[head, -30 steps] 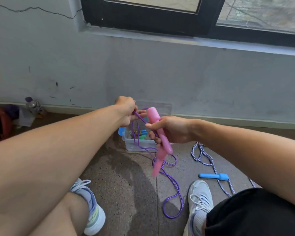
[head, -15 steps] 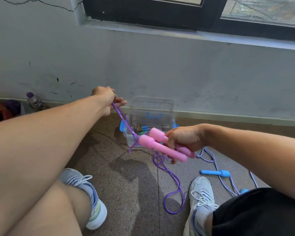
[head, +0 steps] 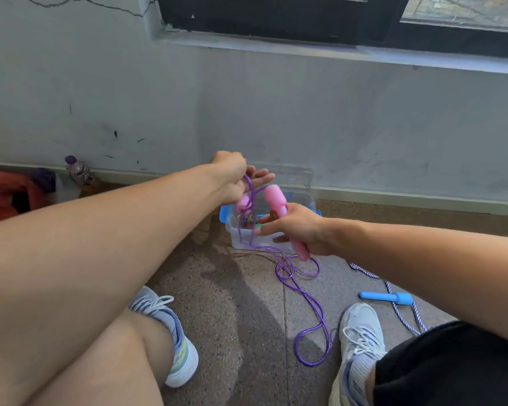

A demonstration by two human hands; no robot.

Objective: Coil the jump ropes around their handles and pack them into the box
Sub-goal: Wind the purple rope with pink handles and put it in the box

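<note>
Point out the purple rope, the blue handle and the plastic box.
purple rope (head: 308,300): head view, on the strand lying on the floor.
blue handle (head: 384,296): head view, mid-shaft.
plastic box (head: 301,197): head view, far clear wall.

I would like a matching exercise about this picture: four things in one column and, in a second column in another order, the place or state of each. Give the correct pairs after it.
Things:
1. pink handle
2. blue handle
3. plastic box
4. bottle

Place or state:
A. stands by the wall, far left
B. gripped in the right hand
C. lies on the floor beside the right shoe
D. sits open on the floor, behind both hands

Pairs: 1-B, 2-C, 3-D, 4-A
</note>
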